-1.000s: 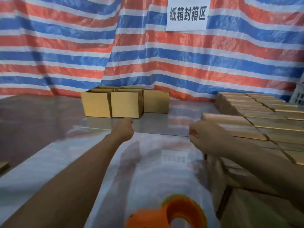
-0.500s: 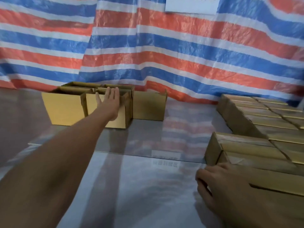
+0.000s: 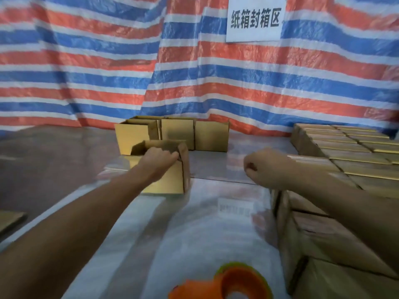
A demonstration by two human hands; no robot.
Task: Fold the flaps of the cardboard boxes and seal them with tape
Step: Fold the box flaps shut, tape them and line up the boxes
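Observation:
My left hand (image 3: 158, 157) grips the near top edge of an open cardboard box (image 3: 170, 180) that stands on the shiny table, in front of the row of open boxes (image 3: 177, 131) at the back. My right hand (image 3: 262, 167) hovers to the right with its fingers curled into a fist and nothing in it, just left of the sealed boxes (image 3: 345, 152). An orange tape dispenser (image 3: 228, 283) lies at the bottom edge, near me.
The table (image 3: 216, 223) has a glossy plastic cover. Sealed boxes are stacked in rows along the whole right side (image 3: 323, 244). A striped tarp (image 3: 86, 72) with a white sign (image 3: 254, 19) hangs behind. A flat cardboard piece (image 3: 10, 219) lies at the left edge.
My left hand reached the back row, took one open box and pulled it toward me. My right hand lifted off the sealed boxes and closed into a fist.

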